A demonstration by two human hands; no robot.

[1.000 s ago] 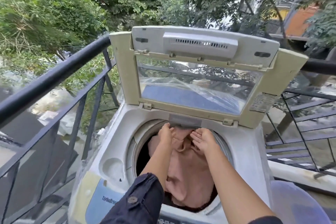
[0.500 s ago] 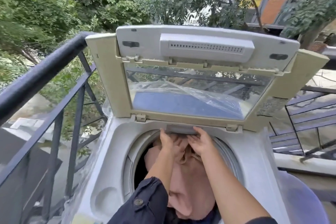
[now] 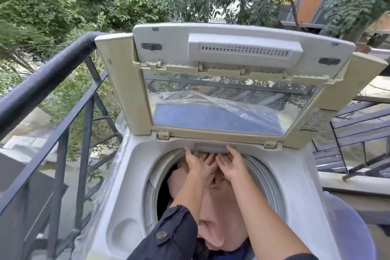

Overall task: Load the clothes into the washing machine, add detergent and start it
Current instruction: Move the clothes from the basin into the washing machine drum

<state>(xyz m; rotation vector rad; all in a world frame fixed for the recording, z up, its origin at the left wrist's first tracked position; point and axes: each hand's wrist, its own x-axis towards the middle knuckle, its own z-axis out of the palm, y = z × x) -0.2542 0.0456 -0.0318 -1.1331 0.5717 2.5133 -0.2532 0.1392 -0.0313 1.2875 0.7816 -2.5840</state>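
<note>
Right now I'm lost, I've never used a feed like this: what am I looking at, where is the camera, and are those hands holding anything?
There is one picture, from a wide-angle camera worn on a person's head, looking forward and down, so the edges bend. No robot is here: the two forearms coming up from the bottom are the person's own. They stand on a balcony with a dark railing on the left and trees beyond. In front is a top-loading washing machine with its lid raised and clear plastic sheeting visible through the lid's window. The left hand and the right hand are side by side at the far rim of the drum, fingers spread and palms down on a pink cloth that fills the opening. They appear to be pushing it in rather than gripping it. A bit of dark blue fabric shows beneath the cloth.
</note>
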